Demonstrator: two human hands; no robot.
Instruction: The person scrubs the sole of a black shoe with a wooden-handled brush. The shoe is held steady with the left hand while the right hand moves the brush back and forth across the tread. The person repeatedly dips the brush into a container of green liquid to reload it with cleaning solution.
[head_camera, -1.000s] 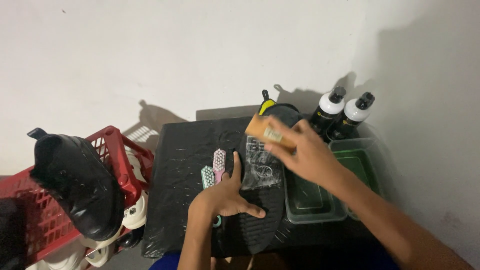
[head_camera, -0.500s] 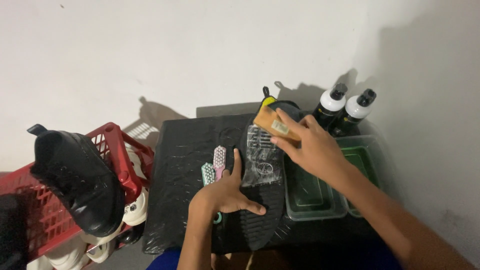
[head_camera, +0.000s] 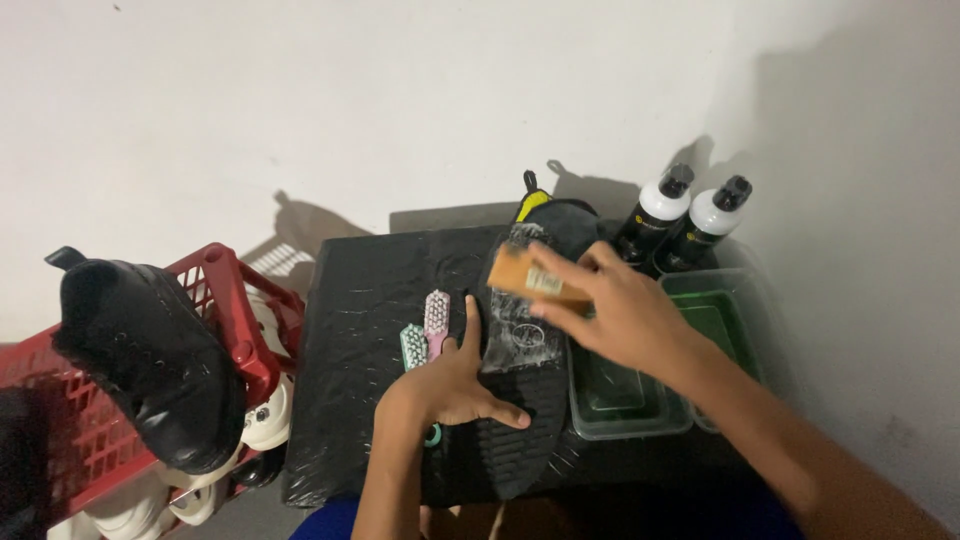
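Since a second ago the right hand has slid its tan wooden brush a little nearer along the sole, fingers wrapped over the block's top, while the left hand has stayed flat, fingers spread, pinning the black shoe down. That shoe lies sole-up on a black plastic-covered table, its ridged tread wet with white foam under the brush, a yellow pull tab at the far end. Just left of it lie two small brushes, one pink and one teal. To the right sit two clear tubs with green inside, and behind them two black bottles with white shoulders. At far left one black boot rests on a red basket
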